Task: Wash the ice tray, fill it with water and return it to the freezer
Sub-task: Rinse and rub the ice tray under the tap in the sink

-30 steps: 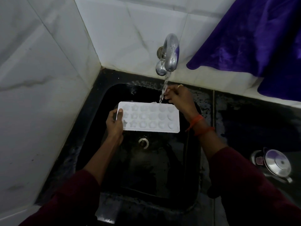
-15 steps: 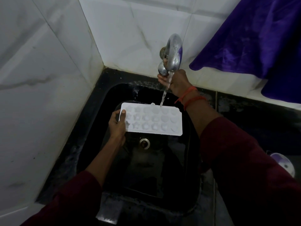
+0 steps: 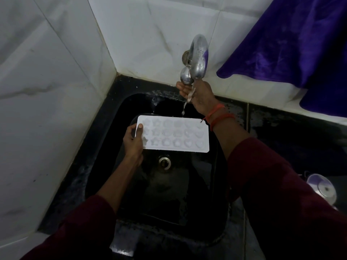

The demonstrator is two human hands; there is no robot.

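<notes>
A white ice tray (image 3: pixel 174 136) with star, flower and heart moulds is held level over the black sink (image 3: pixel 105 151). My left hand (image 3: pixel 133 140) grips its left short edge, thumb on top. My right hand (image 3: pixel 197 94) is raised under the chrome tap (image 3: pixel 198 57), fingers curled round its round knob (image 3: pixel 186 77). A thin stream of water (image 3: pixel 185 106) falls past that hand toward the tray's far edge.
White marble tiles line the wall on the left and behind. A purple cloth (image 3: pixel 293 40) hangs at the upper right. A steel lidded pot (image 3: pixel 323 188) sits on the dark counter at the right. The drain (image 3: pixel 164 162) lies below the tray.
My right hand left the tray's far right corner and rose to the tap knob. The water stream has thinned. My left hand still holds the tray in the same place.
</notes>
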